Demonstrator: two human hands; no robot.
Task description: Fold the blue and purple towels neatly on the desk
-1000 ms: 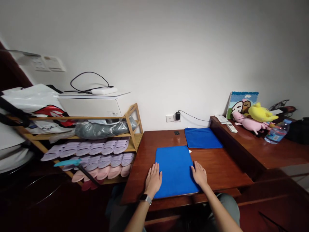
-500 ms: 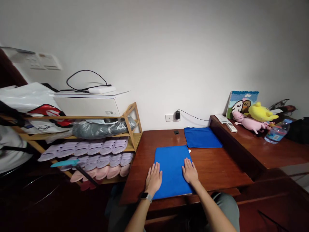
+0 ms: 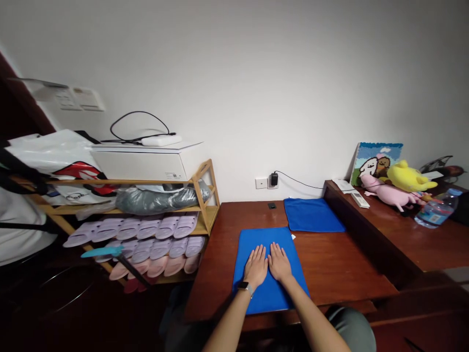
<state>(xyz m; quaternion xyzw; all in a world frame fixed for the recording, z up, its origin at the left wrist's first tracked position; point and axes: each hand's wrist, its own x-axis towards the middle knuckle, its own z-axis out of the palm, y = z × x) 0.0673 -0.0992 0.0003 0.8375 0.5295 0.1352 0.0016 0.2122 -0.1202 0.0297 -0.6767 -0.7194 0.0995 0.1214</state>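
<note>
A flat blue cloth (image 3: 264, 235) lies on the brown wooden table (image 3: 220, 278) in front of me, a small white tag showing at its right edge. My left hand (image 3: 255, 266), with a watch (image 3: 245, 287) on its wrist, rests palm down on the cloth's middle, fingers stretched out. Close beside it my right hand (image 3: 280, 263) also lies flat on the cloth, its fingers pointing away from me. Neither hand holds anything. Further back on the table, to the right, lies a second blue cloth (image 3: 314, 215).
On the left, a wooden rack (image 3: 207, 195) carries a white box (image 3: 139, 164) and several slippers (image 3: 148, 227). A raised brown ledge on the right bears a pink plush toy (image 3: 384, 193), a yellow plush toy (image 3: 406, 177), a water bottle (image 3: 437, 209) and a remote (image 3: 359, 199).
Both hands have slid inward from the cloth's left and right edges to its middle, where they now lie close together. The view has shifted slightly.
</note>
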